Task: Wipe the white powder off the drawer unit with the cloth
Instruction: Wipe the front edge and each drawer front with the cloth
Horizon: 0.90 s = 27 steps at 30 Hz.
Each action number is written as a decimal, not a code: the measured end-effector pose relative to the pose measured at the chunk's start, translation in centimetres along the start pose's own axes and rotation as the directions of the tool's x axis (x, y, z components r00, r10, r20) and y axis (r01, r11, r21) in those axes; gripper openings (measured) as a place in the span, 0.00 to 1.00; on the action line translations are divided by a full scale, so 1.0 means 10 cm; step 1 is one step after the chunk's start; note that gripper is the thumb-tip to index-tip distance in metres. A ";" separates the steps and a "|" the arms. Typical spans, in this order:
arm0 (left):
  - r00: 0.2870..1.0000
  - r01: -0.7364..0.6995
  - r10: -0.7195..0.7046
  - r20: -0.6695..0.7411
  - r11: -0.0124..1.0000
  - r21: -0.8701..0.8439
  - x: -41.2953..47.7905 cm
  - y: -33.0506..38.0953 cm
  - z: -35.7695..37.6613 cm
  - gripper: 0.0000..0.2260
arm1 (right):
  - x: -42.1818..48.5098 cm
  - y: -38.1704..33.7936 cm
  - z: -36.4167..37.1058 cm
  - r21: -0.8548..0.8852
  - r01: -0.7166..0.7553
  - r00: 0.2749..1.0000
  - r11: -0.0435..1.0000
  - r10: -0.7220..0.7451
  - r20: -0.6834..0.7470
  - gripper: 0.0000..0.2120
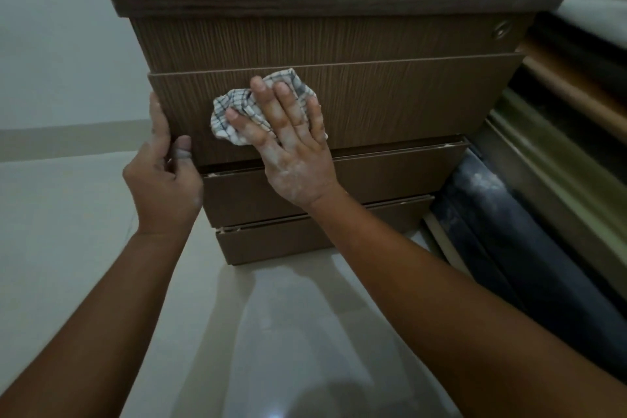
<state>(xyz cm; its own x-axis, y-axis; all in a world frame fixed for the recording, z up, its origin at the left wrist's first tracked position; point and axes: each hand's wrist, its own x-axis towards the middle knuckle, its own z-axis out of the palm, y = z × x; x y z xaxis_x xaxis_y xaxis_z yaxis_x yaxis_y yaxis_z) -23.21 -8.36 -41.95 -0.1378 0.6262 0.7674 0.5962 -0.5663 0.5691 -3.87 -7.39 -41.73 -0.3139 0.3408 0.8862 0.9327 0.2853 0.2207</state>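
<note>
Right hand (291, 149), powder-dusted, fingers spread, presses a crumpled checked cloth (252, 108) flat against the wood-grain drawer unit (390, 102); left hand (164, 170) grips a drawer front's left edge.

Pretty dim, greyish light here, and the glossy floor (271, 332) is throwing back a soft glare patch near the bottom edge. The wide lens is bending the drawer unit (339, 41) outward, and the corners are going soft and murky.

Crumpled checked cloth (237, 112) lies against brown drawer unit's (390, 102) second front.
</note>
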 end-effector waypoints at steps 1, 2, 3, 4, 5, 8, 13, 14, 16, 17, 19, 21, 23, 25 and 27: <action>1.000 0.006 -0.006 -0.004 1.000 -0.004 -0.01 0.00 0.01 0.25 | -0.02 0.09 -0.02 -0.006 -0.027 1.000 1.000 0.027 0.002 0.28; 1.000 0.010 -0.010 -0.007 1.000 -0.009 -0.02 -0.02 0.02 0.26 | -0.05 0.18 -0.03 -0.013 -0.054 0.999 0.998 0.054 0.005 0.29; 1.000 0.013 -0.013 -0.005 1.000 -0.018 -0.02 -0.02 0.03 0.26 | -0.09 0.27 -0.05 -0.020 -0.080 0.997 0.997 0.080 0.008 0.29; 1.000 0.020 -0.020 -0.001 0.999 -0.027 -0.02 -0.03 0.03 0.26 | -0.12 0.38 -0.07 -0.025 -0.107 0.994 0.994 0.107 0.012 0.29; 1.000 0.030 -0.030 0.001 0.999 -0.031 -0.02 -0.03 0.04 0.26 | -0.15 0.48 -0.09 -0.022 -0.138 0.990 0.990 0.138 0.013 0.29; 0.999 0.054 -0.054 -0.008 0.998 -0.012 -0.04 0.00 0.06 0.25 | -0.26 0.76 -0.18 -0.013 -0.228 0.973 0.974 0.228 0.019 0.28; 0.999 0.039 -0.040 -0.032 0.999 -0.022 -0.03 0.02 0.07 0.25 | -0.44 1.21 -0.32 0.002 -0.373 0.927 0.928 0.373 0.035 0.19; 0.999 0.029 -0.029 -0.030 0.999 -0.018 -0.03 0.02 0.07 0.25 | -0.45 1.29 -0.36 0.007 -0.399 0.917 0.917 0.398 0.019 0.20; 1.000 0.022 -0.022 -0.020 1.000 0.004 -0.03 0.04 0.06 0.26 | -0.48 1.43 -0.42 0.004 -0.462 0.886 0.887 0.462 -0.020 0.22; 1.000 0.023 -0.023 -0.015 1.000 0.013 -0.02 0.05 0.06 0.26 | -0.49 1.51 -0.44 0.003 -0.506 0.861 0.862 0.506 -0.046 0.22; 1.000 0.018 -0.018 -0.011 1.000 0.013 -0.03 0.06 0.06 0.26 | -0.52 1.66 -0.48 0.008 -0.591 0.803 0.807 0.588 -0.097 0.24; 1.000 0.019 -0.019 -0.011 1.000 -0.004 -0.05 0.04 0.07 0.26 | -0.53 1.79 -0.50 0.017 -0.628 0.769 0.778 0.625 -0.135 0.25; 0.999 0.025 -0.025 -0.021 1.000 -0.007 -0.07 0.01 0.08 0.26 | -0.52 1.85 -0.51 0.045 -0.667 0.731 0.744 0.665 -0.153 0.26; 0.999 0.043 -0.043 -0.025 0.999 -0.018 -0.05 -0.01 0.09 0.26 | -0.50 1.88 -0.54 0.133 -0.753 0.630 0.644 0.765 -0.134 0.27; 0.997 0.076 -0.079 -0.023 0.990 -0.120 -0.04 -0.01 0.09 0.25 | -0.49 1.92 -0.59 0.278 -0.871 0.392 0.404 0.914 -0.100 0.25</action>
<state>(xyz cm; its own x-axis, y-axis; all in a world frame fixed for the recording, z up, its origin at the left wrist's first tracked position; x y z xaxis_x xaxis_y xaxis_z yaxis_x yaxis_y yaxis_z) -22.49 -8.05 -42.57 -0.2026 0.6566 0.7265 0.4847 -0.5774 0.6570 16.66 -8.91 -39.43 0.7474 0.3048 0.5903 0.6012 0.0679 -0.7962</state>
